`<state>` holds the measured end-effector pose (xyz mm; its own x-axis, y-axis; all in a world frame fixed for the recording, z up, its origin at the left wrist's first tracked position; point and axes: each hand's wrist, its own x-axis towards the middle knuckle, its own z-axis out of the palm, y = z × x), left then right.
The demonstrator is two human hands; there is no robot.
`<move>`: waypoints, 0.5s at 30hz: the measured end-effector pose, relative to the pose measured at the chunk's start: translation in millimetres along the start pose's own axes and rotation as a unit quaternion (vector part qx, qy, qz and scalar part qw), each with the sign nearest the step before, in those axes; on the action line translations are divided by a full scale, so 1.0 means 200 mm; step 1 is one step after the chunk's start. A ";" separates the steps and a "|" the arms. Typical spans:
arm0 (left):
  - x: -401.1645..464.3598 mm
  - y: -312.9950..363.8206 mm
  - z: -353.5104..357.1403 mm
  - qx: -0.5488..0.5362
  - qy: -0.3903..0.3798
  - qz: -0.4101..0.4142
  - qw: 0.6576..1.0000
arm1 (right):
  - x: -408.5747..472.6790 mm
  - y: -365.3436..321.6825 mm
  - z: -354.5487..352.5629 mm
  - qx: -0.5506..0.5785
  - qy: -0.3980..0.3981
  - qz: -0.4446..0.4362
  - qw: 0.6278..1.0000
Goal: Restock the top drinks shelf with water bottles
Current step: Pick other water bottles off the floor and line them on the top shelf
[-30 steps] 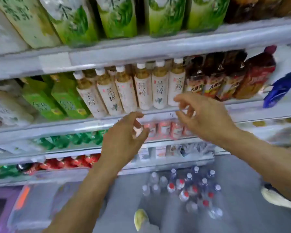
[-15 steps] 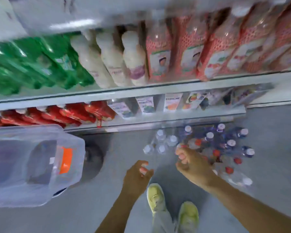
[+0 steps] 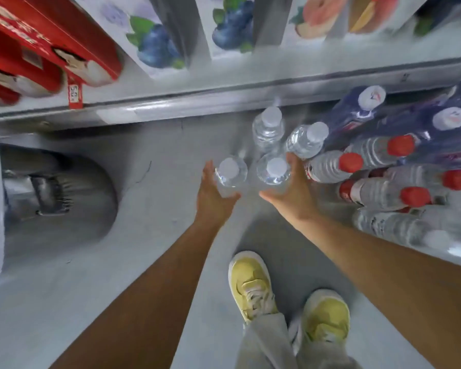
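Head view, looking straight down: our left hand (image 3: 213, 193) cups around a clear plastic water bottle with a white cap (image 3: 230, 171) at mid-frame, fingers spread, not yet closed. Our right hand (image 3: 290, 193) likewise opens around the neighbouring clear white-capped bottle (image 3: 273, 170). Both stand on the grey floor (image 3: 149, 235); red-capped bottles (image 3: 367, 182) lie at the right.

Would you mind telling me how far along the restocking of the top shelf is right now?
Done: nothing the frame can confirm; the top shelf is out of view. In hand: the left hand and right hand reach around two clear white-capped water bottles standing on the grey floor, not yet lifted. Left: two more white-capped bottles and the red-capped bottles alongside.
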<state>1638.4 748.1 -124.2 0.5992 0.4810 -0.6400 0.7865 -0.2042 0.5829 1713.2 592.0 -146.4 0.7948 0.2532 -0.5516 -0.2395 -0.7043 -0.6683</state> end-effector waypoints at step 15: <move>-0.09 0.06 -0.05 -0.112 0.029 -0.028 0.993 | -0.15 -0.11 -0.18 -0.025 0.027 -0.050 0.998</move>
<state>1635.5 745.5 -101.8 0.5409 0.5365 -0.6477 0.7611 0.0156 0.6485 1714.6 575.1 -96.6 0.8423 0.2883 -0.4555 -0.1311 -0.7101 -0.6918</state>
